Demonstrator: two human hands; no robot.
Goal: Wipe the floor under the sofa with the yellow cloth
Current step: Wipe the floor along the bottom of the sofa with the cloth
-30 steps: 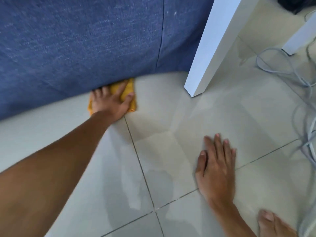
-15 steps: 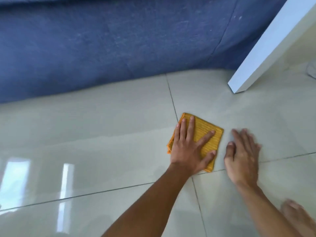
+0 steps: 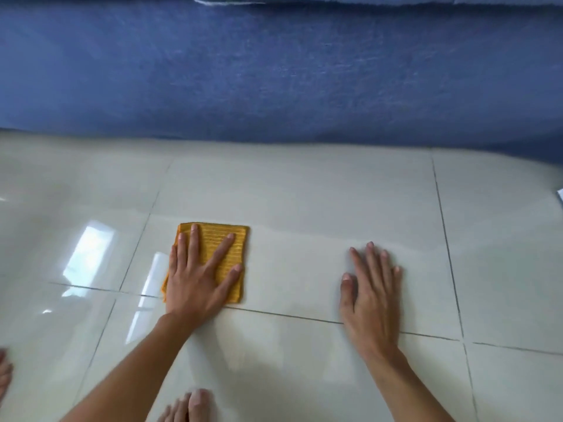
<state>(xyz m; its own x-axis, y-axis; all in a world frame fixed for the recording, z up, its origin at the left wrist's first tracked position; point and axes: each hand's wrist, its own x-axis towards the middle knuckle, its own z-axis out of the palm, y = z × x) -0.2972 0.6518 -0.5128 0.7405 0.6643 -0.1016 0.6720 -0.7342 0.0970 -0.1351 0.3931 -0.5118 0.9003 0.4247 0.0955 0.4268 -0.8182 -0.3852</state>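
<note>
The folded yellow cloth [image 3: 236,245] lies flat on the glossy pale floor tiles [image 3: 304,193], well in front of the blue sofa [image 3: 274,71]. My left hand [image 3: 198,275] presses down on the cloth with fingers spread, covering its lower left part. My right hand [image 3: 370,287] rests flat on the bare tile to the right, fingers apart, holding nothing. The sofa's fabric front runs across the whole top of the view and its lower edge meets the floor, so the space under it is hidden.
My bare toes show at the bottom edge [image 3: 195,405] and at the far left [image 3: 4,373]. A white corner of furniture [image 3: 560,196] peeks in at the right edge. Dark grout lines cross the tiles.
My left hand has drawn the cloth out from the sofa's edge, towards me and leftwards. The view has swung left; the white table leg has almost left the frame. My hands are further apart.
</note>
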